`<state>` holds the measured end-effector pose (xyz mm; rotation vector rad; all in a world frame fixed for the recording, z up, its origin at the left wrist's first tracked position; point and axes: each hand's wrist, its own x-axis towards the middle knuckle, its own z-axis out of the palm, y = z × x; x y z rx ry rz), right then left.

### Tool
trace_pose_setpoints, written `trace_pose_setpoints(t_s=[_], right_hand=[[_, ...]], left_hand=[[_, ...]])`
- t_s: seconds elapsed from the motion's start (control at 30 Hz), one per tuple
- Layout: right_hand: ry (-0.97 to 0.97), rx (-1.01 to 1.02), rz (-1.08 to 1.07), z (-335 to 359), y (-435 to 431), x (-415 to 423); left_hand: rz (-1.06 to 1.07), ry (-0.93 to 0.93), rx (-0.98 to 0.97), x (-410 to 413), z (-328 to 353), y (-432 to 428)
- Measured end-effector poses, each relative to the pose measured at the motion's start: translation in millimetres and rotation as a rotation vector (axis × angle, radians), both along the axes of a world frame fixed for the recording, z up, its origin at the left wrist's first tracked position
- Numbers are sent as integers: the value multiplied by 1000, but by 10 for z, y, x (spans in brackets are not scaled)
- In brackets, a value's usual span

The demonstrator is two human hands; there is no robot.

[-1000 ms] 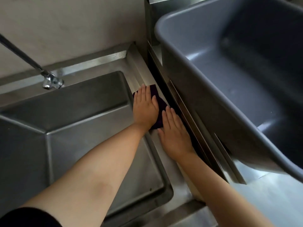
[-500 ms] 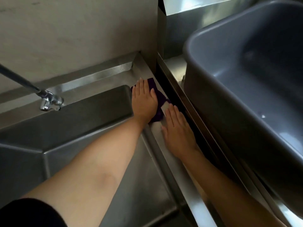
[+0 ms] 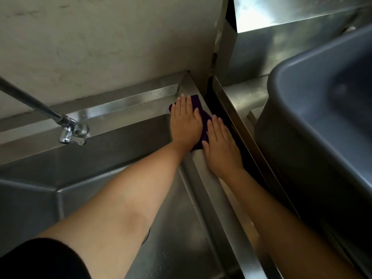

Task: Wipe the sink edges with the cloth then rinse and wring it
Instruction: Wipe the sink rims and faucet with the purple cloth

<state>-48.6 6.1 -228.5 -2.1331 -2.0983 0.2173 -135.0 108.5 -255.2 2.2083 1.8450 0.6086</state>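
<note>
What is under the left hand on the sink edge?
A purple cloth, pressed flat on the sink edge. Only its margins show beside the left hand; the middle is covered. The right hand touches its near side.

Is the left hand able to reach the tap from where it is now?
Probably yes: the left hand lies flat on the cloth, and only open sink basin separates it from the tap.

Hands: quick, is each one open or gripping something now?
Left hand: open, pressing flat on the dark purple cloth.
Right hand: open, flat on the steel sink edge beside it.
</note>
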Motion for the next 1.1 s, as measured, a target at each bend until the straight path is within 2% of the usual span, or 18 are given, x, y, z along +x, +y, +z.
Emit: trace_pose_setpoints(t_s=[0.5, 0.73, 1.1], right_hand=[[71, -29, -24, 6, 603, -105], [247, -4, -40, 24, 584, -87], [173, 19, 39, 13, 584, -107]], left_hand=[[28, 6, 29, -143, 64, 447], [24, -35, 37, -198, 68, 533], [-62, -14, 39, -357, 47, 360]])
